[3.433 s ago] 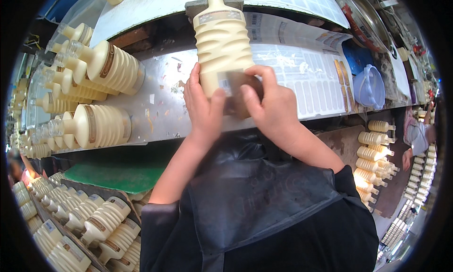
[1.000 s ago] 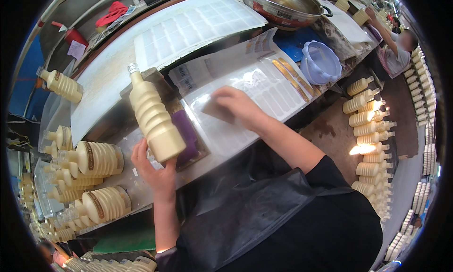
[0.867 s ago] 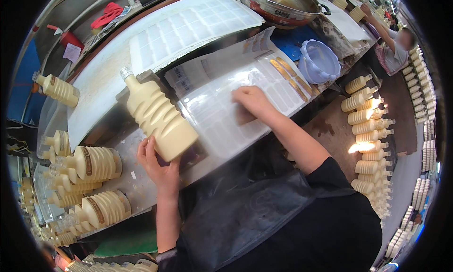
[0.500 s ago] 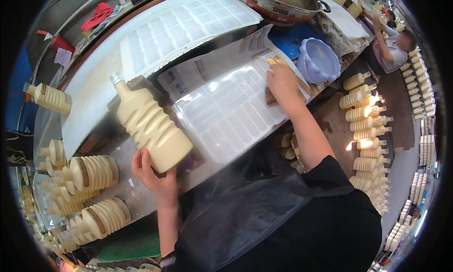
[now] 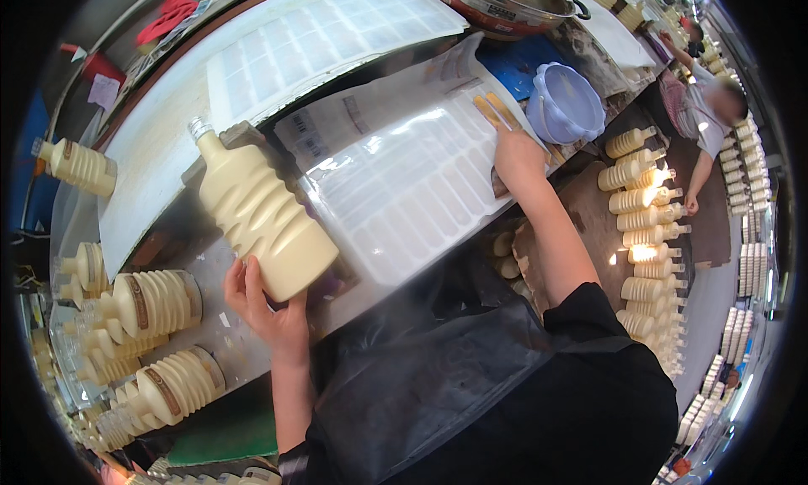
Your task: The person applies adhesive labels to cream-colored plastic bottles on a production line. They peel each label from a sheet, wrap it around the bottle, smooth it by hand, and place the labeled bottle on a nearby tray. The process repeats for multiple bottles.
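Note:
A large cream plastic bottle (image 5: pixel 261 211) with a ribbed body and clear cap lies tilted on a dark rest, its neck pointing up-left. My left hand (image 5: pixel 268 304) grips it at the base, thumb and fingers against its lower end. Off to the right, my right hand (image 5: pixel 519 161) is closed at the lower end of narrow gold label strips (image 5: pixel 488 112). Its fingertips are mostly hidden, so I cannot tell what they pinch. Beside that hand a glossy translucent backing sheet (image 5: pixel 404 194) with rows of pale rectangles lies over printed white paper (image 5: pixel 316 135).
A lilac bucket (image 5: pixel 566 104) stands right of the sheet, a metal pan (image 5: pixel 505 5) behind. Another printed sheet (image 5: pixel 337 34) covers the white board. Labelled bottles (image 5: pixel 160 304) crowd the left; more bottles (image 5: pixel 644 224) line the right. A co-worker (image 5: pixel 707 106) is at far right.
My right hand has moved slightly down and right, uncovering the gold strips. My left hand stays on the bottle. The co-worker's arm now reaches down toward the row of bottles.

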Available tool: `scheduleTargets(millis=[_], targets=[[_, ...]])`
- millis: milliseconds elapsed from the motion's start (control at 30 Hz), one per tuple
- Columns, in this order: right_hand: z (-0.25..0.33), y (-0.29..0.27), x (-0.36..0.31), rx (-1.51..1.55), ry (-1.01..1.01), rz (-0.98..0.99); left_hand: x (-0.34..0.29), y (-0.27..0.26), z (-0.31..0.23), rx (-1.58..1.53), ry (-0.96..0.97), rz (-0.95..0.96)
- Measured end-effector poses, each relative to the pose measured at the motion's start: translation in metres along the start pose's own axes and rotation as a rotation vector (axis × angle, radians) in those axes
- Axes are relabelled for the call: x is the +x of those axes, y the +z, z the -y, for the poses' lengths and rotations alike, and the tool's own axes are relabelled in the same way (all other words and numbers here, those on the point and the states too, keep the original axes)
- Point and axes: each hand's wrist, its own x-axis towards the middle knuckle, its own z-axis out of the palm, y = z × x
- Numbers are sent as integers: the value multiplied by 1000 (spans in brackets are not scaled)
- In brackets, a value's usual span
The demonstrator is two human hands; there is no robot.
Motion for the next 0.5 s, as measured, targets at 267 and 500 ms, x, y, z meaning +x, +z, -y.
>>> scheduleTargets(millis=[267, 500], targets=[[32, -13, -74, -44, -179, 210, 5, -7, -2, 114, 46, 11], [-12, -7, -123, 419, -11, -186, 7, -8, -7, 87, -6, 17]])
